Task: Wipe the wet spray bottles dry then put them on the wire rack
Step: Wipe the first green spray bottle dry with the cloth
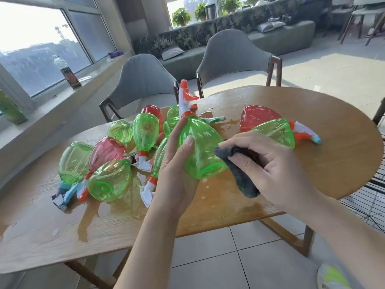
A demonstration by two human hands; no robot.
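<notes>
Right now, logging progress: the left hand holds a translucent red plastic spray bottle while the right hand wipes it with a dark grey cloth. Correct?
Not quite. In the head view the translucent plastic spray bottle held by the left hand is green, not red. The right hand does wipe it with a dark grey cloth.

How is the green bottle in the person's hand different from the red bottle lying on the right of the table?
The held green bottle is lifted off the table, nozzle pointing away; the red bottle lies on the wood. The green one is being wiped with a grey cloth; the red one is untouched. Both are see-through plastic.
</notes>
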